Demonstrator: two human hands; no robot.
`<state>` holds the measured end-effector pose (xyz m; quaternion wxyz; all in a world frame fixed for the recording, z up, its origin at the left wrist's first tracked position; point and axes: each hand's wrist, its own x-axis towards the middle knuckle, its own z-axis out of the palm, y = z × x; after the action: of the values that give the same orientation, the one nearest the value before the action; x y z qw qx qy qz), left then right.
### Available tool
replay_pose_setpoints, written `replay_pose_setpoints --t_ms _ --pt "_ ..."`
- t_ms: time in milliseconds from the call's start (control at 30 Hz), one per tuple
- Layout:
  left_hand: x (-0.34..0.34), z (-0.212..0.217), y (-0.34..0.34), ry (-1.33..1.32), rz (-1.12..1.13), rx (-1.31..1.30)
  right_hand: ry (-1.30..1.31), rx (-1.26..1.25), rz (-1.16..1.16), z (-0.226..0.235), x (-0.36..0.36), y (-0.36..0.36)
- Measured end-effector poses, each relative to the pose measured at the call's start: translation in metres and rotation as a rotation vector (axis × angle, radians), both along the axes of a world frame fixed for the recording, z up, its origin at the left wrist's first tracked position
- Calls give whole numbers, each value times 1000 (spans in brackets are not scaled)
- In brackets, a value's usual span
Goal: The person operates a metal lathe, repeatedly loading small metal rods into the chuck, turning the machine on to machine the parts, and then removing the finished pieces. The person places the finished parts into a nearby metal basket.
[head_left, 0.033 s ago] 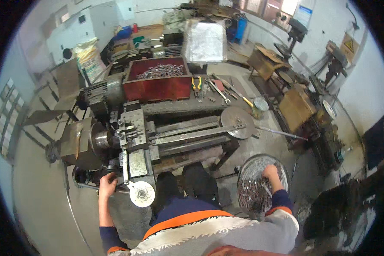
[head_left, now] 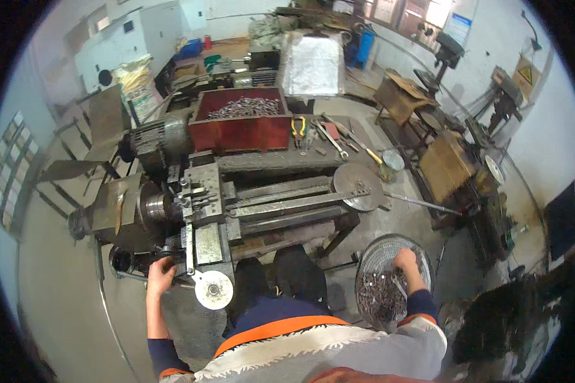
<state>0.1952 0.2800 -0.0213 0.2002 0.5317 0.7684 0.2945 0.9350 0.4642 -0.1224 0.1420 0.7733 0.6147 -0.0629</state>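
My left hand is closed at a dark-knobbed lever on the front of a lathe-like machine, beside its round chuck. Just right of that hand is a pale round disc at the end of a metal arm. Out to the right, my right hand is held over a round woven metal basket. Its fingers are curled together, and whatever they hold is hidden. Many small metal parts lie in the lower half of the basket, with a thin light-coloured strip among them.
Behind the machine bed stands a red box full of small metal parts. Pliers, a wrench and other tools lie right of it. A large metal disc sits at the bed's right end. A motor stands left.
The whole view has shifted slightly, so the scene sits a little lower and further right. Both hands stay in nearly the same places.
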Motion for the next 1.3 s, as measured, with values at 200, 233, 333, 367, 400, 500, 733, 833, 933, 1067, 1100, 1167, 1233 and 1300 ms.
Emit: replay_pose_setpoints --t_ms 200,233,333,367,400,500,733,833,933,1067,1100,1167,1233,1300 --pt "57 84 26 -238 26 338 734 182 192 29 -105 24" --pt "68 88 32 -263 7 314 803 326 438 69 -167 14" --pt "103 86 71 -231 -232 278 1089 432 983 105 -276 4" --pt "115 88 76 -218 -301 252 1146 391 1111 126 -312 -6" --pt "124 87 81 -208 -377 228 1219 447 1235 139 -342 -13" --pt "144 83 77 -407 -387 92 1288 496 1384 174 -399 -31" --pt "143 65 62 -644 -356 201 1234 452 1479 179 -423 -39" --pt "137 66 59 -556 -335 168 1116 464 1505 182 -429 -42" --pt "127 71 62 -324 -390 156 1080 333 1567 185 -433 -35" --pt "108 63 68 -176 -462 231 1102 157 1608 188 -448 -22" --pt "103 58 70 -171 -474 255 1090 120 1611 190 -453 -19" --pt "95 71 67 -162 -480 260 1075 58 1638 192 -463 -12" --pt "84 79 64 -214 -495 274 1074 -34 1652 204 -473 -8" --pt "72 83 60 -266 -438 229 1049 -140 1632 215 -488 -5"
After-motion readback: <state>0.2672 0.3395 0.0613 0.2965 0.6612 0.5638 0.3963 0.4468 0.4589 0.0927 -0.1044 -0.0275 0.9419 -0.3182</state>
